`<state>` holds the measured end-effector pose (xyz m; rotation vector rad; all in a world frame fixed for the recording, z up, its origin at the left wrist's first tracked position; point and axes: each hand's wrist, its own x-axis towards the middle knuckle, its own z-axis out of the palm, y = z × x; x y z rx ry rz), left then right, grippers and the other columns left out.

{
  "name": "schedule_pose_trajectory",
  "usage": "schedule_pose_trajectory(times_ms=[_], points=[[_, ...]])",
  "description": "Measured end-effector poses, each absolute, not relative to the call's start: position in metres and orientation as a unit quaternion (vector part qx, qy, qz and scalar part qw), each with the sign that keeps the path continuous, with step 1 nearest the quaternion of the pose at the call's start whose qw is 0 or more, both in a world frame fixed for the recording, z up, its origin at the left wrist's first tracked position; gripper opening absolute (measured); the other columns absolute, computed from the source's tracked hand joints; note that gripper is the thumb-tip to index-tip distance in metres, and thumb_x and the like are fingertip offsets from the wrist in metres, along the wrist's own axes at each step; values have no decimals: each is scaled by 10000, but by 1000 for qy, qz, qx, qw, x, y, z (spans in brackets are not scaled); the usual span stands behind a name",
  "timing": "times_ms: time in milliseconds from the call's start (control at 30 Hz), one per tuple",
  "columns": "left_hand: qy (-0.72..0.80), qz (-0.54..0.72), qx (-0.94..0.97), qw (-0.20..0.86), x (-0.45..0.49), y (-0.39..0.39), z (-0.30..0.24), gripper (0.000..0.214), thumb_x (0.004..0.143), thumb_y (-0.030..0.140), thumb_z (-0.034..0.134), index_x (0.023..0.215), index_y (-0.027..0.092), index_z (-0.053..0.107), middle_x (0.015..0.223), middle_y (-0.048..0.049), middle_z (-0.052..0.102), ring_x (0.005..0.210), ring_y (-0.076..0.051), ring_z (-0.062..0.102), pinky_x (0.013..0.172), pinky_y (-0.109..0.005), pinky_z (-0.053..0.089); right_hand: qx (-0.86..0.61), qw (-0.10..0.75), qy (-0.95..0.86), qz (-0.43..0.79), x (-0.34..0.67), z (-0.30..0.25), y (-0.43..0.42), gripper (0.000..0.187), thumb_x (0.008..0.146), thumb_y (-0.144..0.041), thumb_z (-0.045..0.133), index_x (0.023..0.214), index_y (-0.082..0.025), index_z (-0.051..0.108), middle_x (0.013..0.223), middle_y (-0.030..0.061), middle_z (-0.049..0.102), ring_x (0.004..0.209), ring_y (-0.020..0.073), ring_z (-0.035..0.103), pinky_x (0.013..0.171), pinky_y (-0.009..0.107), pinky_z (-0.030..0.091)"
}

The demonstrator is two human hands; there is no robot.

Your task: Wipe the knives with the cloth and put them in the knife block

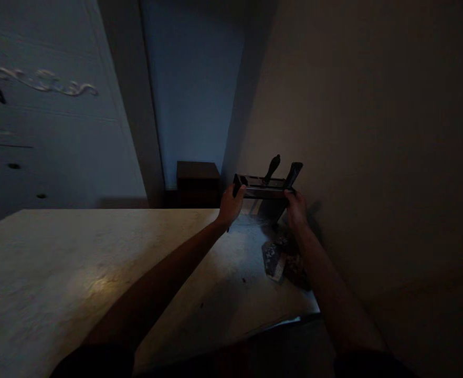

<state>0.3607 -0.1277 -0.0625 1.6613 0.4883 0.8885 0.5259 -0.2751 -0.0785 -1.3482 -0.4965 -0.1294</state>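
Both my hands grip a dark, narrow knife holder [263, 193] by its two ends. It has slots along its top, and two black handles [273, 168] stick up from them. At its left end is my left hand [230, 205], closed with the thumb on the front edge. My right hand [295, 208] is closed around the right end. The holder's lower part looks dim against the wall, and I cannot tell whether it touches the counter. Below it, near my right forearm, lies a crumpled patterned cloth or bag [274, 261], partly hidden by the arm.
A pale stone-like countertop [137, 247] stretches to the left, with a few small dark specks near its front. A bare wall [373, 157] rises close on the right. Beyond the counter stands a dark box-shaped cabinet [198, 170]. White panelled furniture [66, 147] is at left.
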Motion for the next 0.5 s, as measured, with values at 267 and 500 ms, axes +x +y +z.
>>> schedule_pose_trajectory(times_ms=[267, 500], points=[[208, 326, 782, 489, 294, -87, -94, 392, 941, 453, 399, 841, 149, 625, 874, -61, 675, 833, -176, 615, 776, -285, 458, -569, 741, -160, -318, 452, -76, -264, 238, 780, -366, 594, 935, -190, 549, 919, 18, 571, 877, 163, 561, 834, 317, 458], [271, 282, 777, 493, 211, -34, -143, 337, 884, 437, 424, 784, 167, 600, 856, -86, 691, 785, -191, 648, 672, -290, 479, -619, 689, -351, -136, 348, -110, -216, 217, 855, -402, 577, 889, -188, 592, 791, -2, 567, 744, 150, 548, 709, 273, 449]])
